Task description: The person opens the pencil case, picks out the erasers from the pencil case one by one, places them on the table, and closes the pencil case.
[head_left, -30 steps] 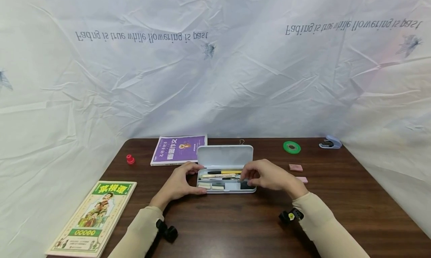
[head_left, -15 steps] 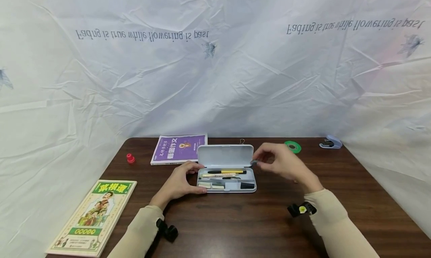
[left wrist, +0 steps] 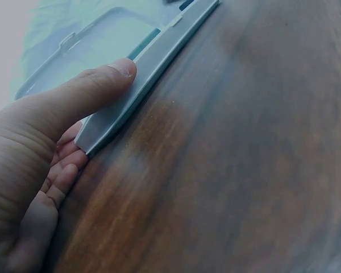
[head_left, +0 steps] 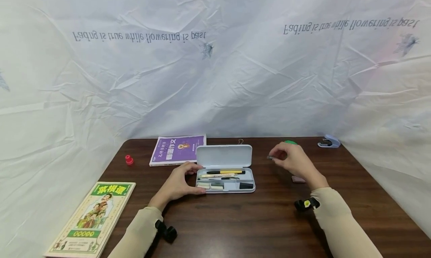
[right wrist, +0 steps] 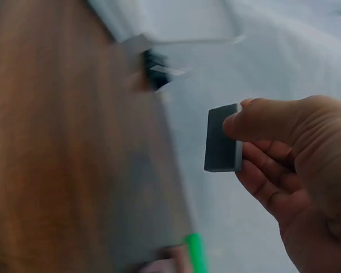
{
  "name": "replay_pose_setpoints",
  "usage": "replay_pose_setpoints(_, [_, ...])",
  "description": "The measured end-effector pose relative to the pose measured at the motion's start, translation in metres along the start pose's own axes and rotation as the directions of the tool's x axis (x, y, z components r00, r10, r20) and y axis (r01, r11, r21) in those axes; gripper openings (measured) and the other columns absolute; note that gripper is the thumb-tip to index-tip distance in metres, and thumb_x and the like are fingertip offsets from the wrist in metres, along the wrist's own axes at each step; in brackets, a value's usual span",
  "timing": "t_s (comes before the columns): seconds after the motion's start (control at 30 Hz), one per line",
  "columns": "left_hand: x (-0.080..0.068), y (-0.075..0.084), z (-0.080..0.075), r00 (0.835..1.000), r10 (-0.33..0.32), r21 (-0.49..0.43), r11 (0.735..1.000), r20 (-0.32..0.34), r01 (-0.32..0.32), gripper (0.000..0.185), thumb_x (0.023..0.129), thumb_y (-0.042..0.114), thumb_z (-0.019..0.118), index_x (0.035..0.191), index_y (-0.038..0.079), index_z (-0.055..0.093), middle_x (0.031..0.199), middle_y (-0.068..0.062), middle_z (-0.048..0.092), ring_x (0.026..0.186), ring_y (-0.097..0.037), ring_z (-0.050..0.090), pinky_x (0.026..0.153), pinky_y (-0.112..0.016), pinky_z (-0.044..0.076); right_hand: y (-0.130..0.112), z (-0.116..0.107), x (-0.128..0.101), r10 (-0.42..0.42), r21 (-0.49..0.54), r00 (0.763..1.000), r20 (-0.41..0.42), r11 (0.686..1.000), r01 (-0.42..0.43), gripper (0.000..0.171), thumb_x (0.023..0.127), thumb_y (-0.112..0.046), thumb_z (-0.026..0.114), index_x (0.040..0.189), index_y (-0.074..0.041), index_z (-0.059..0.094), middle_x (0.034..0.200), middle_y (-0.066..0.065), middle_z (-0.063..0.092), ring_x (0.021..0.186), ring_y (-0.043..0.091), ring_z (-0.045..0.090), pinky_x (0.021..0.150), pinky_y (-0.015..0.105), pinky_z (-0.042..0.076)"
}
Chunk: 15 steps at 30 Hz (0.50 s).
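Observation:
An open light grey pencil case (head_left: 223,157) lies on the table, its lid tipped back. At its left end my left hand (head_left: 180,183) grips it, thumb along the front wall and fingers round behind. Inside lie a yellow-and-black pen (head_left: 225,172), other pens, pale erasers (head_left: 217,187) and a black object (head_left: 246,185). To the right of the case, raised over the table, my right hand (head_left: 294,161) pinches a small dark grey eraser (right wrist: 221,145) between thumb and fingers. A pink block (head_left: 298,179) lies beneath that hand's wrist.
A green tape roll (head_left: 290,142) shows partly behind the right hand, with a pale blue stapler (head_left: 330,141) at the far right. Behind the case is a binder clip (head_left: 240,141). Leftward are a purple book (head_left: 178,149), a red stopper-like piece (head_left: 129,160) and a green-and-cream book (head_left: 92,216).
My right hand has come up out of the pencil case with the dark grey eraser and moved right, away from the case. The left hand has stayed on the case.

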<state>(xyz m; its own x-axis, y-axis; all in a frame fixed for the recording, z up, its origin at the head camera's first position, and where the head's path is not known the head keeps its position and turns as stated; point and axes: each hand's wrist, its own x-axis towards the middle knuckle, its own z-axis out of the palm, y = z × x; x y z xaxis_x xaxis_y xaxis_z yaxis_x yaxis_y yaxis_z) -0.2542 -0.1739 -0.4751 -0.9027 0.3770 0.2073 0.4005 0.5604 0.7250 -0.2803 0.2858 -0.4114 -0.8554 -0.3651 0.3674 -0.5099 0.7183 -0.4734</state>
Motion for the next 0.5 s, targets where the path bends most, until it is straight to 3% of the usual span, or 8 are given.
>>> replay_pose_setpoints(0.23, [0.000,0.001,0.001,1.000,0.005,0.004,1.000,-0.002,-0.005,0.080,0.072,0.049,0.107,0.140,0.023,0.074,0.133,0.008,0.070,0.121,-0.017,0.065,0.112,-0.046,0.055,0.008,0.020,-0.001,0.007,-0.031,0.993,0.118,1.000,-0.003,0.021,0.093,0.003,0.087,0.102,-0.015,0.083,0.100,-0.003,0.073,0.089,0.015,0.068,0.076,0.035,0.060])
replay_pose_setpoints(0.5, [0.000,0.002,0.000,1.000,0.010,0.013,1.000,-0.008,-0.010,0.081,0.071,0.048,0.107,0.140,0.021,0.075,0.133,0.007,0.071,0.120,-0.017,0.066,0.111,-0.045,0.055,0.004,0.018,0.000,0.043,-0.066,0.978,0.203,0.997,-0.030,0.022,0.095,0.002,0.085,0.099,-0.020,0.085,0.104,-0.005,0.074,0.091,0.015,0.067,0.079,0.038,0.058])
